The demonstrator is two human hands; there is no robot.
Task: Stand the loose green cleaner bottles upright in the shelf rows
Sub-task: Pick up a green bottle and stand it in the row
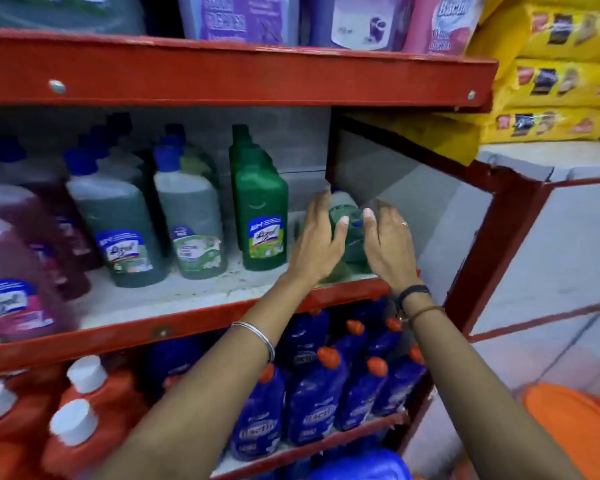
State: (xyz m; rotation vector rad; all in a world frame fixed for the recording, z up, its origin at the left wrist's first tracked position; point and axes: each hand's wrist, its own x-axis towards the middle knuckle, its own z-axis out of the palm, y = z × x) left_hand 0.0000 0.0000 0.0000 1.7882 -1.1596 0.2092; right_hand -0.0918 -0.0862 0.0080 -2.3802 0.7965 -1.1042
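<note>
Loose green cleaner bottles lie in a heap at the right end of the middle shelf. My left hand rests on the heap's left side, thumb on a bottle. On the heap's right side is my right hand, fingers spread, touching or just off the bottles. Neither hand clearly grips one. A row of opaque green bottles stands upright just left of the heap. Further left stand clear bottles of green liquid with blue caps, also in rows.
Pink cleaner bottles stand at the shelf's left end. A red shelf edge hangs above. Below are blue bottles with orange caps and orange bottles with white caps. The red frame post bounds the right.
</note>
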